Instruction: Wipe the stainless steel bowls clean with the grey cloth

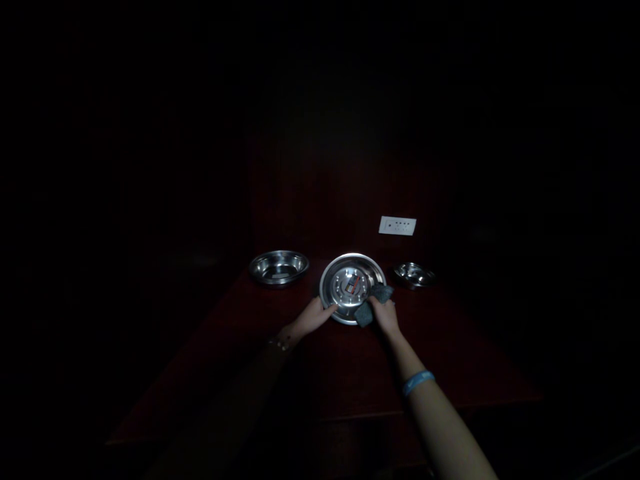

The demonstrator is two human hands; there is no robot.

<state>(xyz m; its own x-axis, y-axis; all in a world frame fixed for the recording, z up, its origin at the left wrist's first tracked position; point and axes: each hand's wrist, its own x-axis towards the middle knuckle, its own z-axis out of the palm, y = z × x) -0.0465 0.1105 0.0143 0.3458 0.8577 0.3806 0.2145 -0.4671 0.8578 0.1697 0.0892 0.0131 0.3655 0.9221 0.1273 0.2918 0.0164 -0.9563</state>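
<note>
A shiny steel bowl (345,273) with a sticker on its inner base is tilted up toward me above the table. My left hand (314,316) grips its lower left rim, thumb on the inner side and the other fingers hidden behind. In my right hand (385,316) is a grey-green cloth (365,315), bunched and pressed against the bowl's right side. Part of the cloth hangs over the lower rim.
On the dark red table (320,380), a stack of steel bowls (279,280) stands at the back left. Other steel dishes (414,275) lie at the back right. A white socket panel (397,226) is on the wall behind. The surroundings are very dark.
</note>
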